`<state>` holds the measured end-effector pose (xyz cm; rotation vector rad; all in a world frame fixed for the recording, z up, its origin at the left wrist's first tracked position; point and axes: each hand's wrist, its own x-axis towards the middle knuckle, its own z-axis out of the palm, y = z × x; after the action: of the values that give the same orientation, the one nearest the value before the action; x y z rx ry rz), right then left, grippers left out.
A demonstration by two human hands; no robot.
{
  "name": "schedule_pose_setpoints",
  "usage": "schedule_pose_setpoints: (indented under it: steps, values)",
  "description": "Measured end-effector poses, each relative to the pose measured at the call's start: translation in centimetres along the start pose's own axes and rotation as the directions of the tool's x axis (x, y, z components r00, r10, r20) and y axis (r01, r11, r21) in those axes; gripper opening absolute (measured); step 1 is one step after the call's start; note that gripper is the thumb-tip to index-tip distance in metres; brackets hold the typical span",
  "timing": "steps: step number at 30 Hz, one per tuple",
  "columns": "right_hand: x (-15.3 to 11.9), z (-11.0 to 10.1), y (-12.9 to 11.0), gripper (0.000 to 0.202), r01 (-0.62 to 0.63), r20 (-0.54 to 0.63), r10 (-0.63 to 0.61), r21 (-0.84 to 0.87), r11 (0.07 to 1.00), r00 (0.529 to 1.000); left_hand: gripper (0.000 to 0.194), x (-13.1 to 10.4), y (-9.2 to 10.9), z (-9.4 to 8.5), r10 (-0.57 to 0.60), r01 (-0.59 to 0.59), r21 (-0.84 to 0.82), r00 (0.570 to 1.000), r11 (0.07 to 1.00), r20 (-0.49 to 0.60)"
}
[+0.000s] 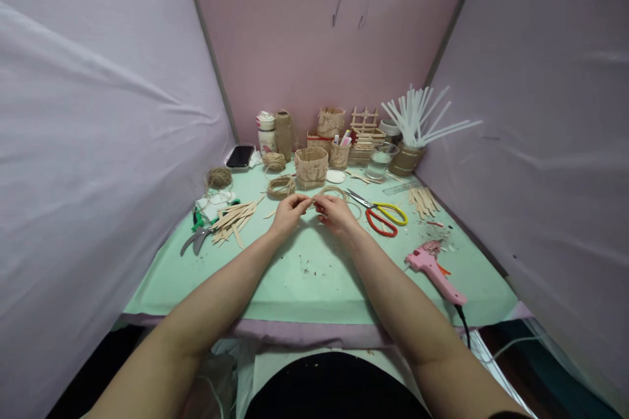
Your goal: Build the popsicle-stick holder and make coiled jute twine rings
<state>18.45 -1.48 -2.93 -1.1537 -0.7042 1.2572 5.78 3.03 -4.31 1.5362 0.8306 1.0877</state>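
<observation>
Seen from the wearer's own head, two bare forearms reach across a mint-green table (236,294) inside a pale fabric booth. The left hand (289,214) and right hand (338,211) meet at the middle of the table, thumb and fingertips of each drawn together; whether something thin lies between them is too small to tell. Just beyond the right hand lies a loose loop of twine (335,191), and beyond the left hand a thicker twine coil (281,187). Print on the white bottle (266,137), far left, is too small to read, as are the marks on the clear ruler (399,189) at far right. Straight ahead stands a woven-looking basket (311,168), with a small pen cup (340,156) and a white disc (336,176) to its right. Closest in the way is a pair of scissors (372,204), blades parted, one handle red and one yellow, just right of the right hand. Near right, a pink glue gun (437,273) trails a black cord (464,325) over the edge. On the left, flat wooden sticks (238,217) lie heaped against pruning shears (200,235). Far right, a water-filled glass (381,164) stands beside a brown pot (407,160) bristling with white sticks (413,117).
</observation>
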Motion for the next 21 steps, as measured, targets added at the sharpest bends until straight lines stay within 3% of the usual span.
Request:
schedule_pose_setpoints:
  steps: [8,21]
  values:
    - [0.2,0.0,0.6,0.025,0.022,-0.033,-0.022,-0.006,1.000,0.999,0.036,-0.2,-0.1,0.3,-0.095,0.098,-0.165,0.995,0.981,0.027]
    - [0.6,0.0,1.3,0.022,0.087,-0.018,-0.088,-0.033,0.996,0.996,0.037,-0.6,0.6,0.7,-0.179,0.192,-0.262,0.981,0.946,0.073]
